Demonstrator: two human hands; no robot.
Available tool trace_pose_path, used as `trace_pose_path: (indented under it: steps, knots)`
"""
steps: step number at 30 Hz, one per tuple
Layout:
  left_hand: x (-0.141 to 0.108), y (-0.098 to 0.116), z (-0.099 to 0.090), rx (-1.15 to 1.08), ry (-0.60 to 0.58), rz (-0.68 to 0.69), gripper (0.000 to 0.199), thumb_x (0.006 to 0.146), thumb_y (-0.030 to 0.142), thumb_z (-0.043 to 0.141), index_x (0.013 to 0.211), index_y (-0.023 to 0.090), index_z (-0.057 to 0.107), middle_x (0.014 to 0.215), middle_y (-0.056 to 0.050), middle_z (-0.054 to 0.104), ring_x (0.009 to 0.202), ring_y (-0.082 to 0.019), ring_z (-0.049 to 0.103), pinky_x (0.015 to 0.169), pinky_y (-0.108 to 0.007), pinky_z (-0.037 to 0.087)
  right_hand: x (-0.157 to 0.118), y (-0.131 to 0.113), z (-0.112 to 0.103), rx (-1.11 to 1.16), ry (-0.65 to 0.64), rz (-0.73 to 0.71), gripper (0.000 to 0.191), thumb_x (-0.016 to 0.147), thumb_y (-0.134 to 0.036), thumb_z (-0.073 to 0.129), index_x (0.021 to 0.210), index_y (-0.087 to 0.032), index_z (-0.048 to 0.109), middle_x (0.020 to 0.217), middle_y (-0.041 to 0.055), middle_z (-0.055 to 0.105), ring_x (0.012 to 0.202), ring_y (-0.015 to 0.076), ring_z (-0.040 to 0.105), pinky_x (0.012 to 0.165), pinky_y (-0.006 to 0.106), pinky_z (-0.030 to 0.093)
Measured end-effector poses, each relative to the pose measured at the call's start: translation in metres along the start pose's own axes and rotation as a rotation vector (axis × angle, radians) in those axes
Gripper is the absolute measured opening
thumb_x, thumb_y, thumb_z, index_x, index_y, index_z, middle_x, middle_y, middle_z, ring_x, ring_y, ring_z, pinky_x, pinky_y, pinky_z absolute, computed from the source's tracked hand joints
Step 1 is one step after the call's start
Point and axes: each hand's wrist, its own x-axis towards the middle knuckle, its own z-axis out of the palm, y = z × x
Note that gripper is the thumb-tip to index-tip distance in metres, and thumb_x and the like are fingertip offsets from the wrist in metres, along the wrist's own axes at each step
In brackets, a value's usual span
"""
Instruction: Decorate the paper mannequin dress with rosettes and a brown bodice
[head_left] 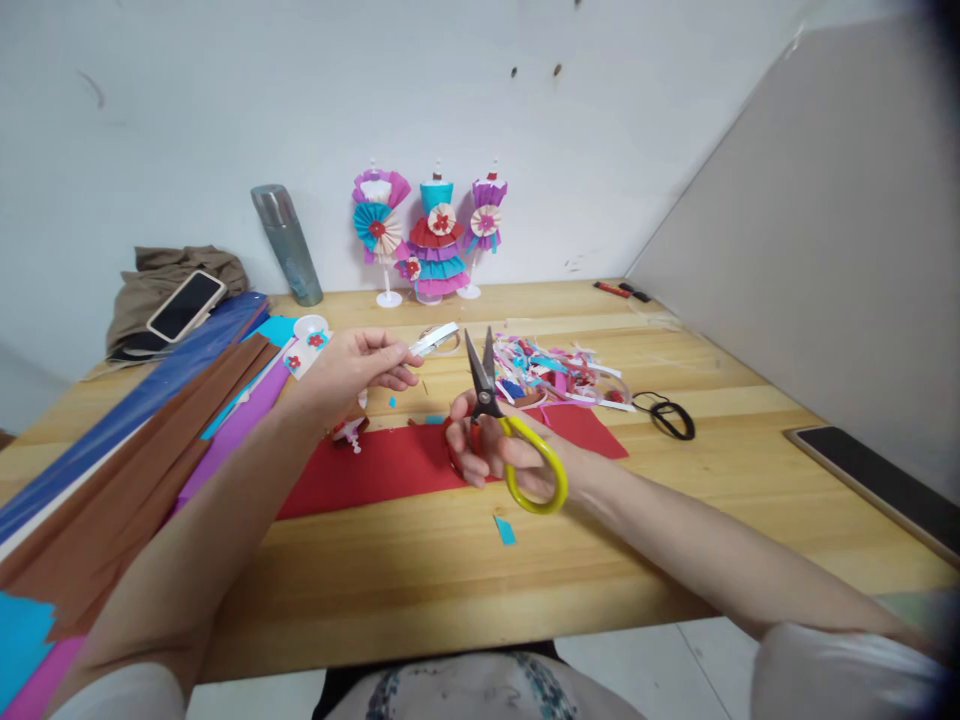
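Note:
Pinched in my left hand (375, 362) is a small whitish strip (435, 340), which points to the right above the table. My right hand (499, 445) is closed round a pair of scissors (525, 450) with one yellow and one red handle. Their dark blades point up, slightly apart, just right of the strip, with nothing between them. Beneath both hands lies a long sheet of red paper (390, 465). A small blue scrap (505, 530) is in front of it, nearer the table's front edge.
Colourful paper cuttings (562, 370) are heaped behind my right hand. Three decorated dress stands (437, 240) and a flask (289, 245) are at the wall. Stacked coloured paper (142, 470) fills the left. A black cord loop (671, 418) and a phone (885, 485) are at the right.

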Motion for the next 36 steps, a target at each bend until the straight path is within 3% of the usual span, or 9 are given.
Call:
trace_pose_path:
  steps: [4,11,22,28,33,36]
  knots:
    - [-0.001,0.0,0.002,0.047,0.011,0.014,0.022,0.076,0.033,0.076,0.072,0.013,0.067,0.077,-0.007,0.075,0.067,-0.012,0.069,0.067,-0.022,0.057,0.003,-0.001,0.011,0.091,-0.072,0.113,0.057,0.077,-0.068,0.07,0.107,-0.022,0.055,0.091,0.0027,0.063,0.062,0.0114,0.054,0.065,0.032,0.05]
    - [-0.005,0.004,0.008,0.066,0.006,-0.005,0.024,0.075,0.036,0.075,0.072,0.014,0.067,0.07,-0.004,0.072,0.065,-0.012,0.068,0.068,-0.024,0.056,0.008,-0.008,0.013,0.15,-0.096,0.225,0.055,0.086,-0.07,0.056,0.106,-0.019,0.056,0.09,0.0049,0.067,0.059,0.012,0.057,0.065,0.033,0.054]
    - [-0.01,0.0,0.017,0.207,-0.064,0.107,0.026,0.077,0.041,0.069,0.077,0.014,0.07,0.067,-0.004,0.071,0.063,-0.013,0.065,0.065,-0.025,0.054,0.011,-0.013,0.015,0.181,-0.062,0.164,0.057,0.083,-0.07,0.06,0.104,-0.018,0.056,0.088,0.0061,0.068,0.056,0.0121,0.055,0.062,0.032,0.051]
    - [-0.015,0.003,0.02,0.232,-0.041,0.194,0.025,0.079,0.039,0.066,0.075,0.015,0.069,0.063,-0.001,0.068,0.059,-0.011,0.059,0.061,-0.022,0.051,0.01,-0.016,0.017,0.128,-0.077,0.107,0.056,0.086,-0.072,0.055,0.105,-0.018,0.055,0.088,0.0054,0.066,0.055,0.011,0.051,0.06,0.031,0.048]
    - [-0.016,0.004,0.023,0.241,-0.038,0.213,0.021,0.08,0.035,0.064,0.072,0.016,0.068,0.062,-0.001,0.066,0.058,-0.011,0.058,0.06,-0.022,0.05,0.01,-0.012,0.015,0.049,-0.087,0.049,0.06,0.088,-0.075,0.048,0.103,-0.017,0.055,0.077,0.0005,0.059,0.052,0.0082,0.046,0.055,0.028,0.046]
    - [-0.016,0.004,0.025,0.253,-0.021,0.231,0.018,0.08,0.031,0.063,0.071,0.016,0.067,0.061,0.0,0.065,0.058,-0.01,0.057,0.059,-0.021,0.05,0.01,-0.009,0.013,-0.013,-0.036,0.021,0.06,0.084,-0.076,0.054,0.1,-0.018,0.056,0.075,-0.0043,0.051,0.046,0.0047,0.041,0.047,0.023,0.044]
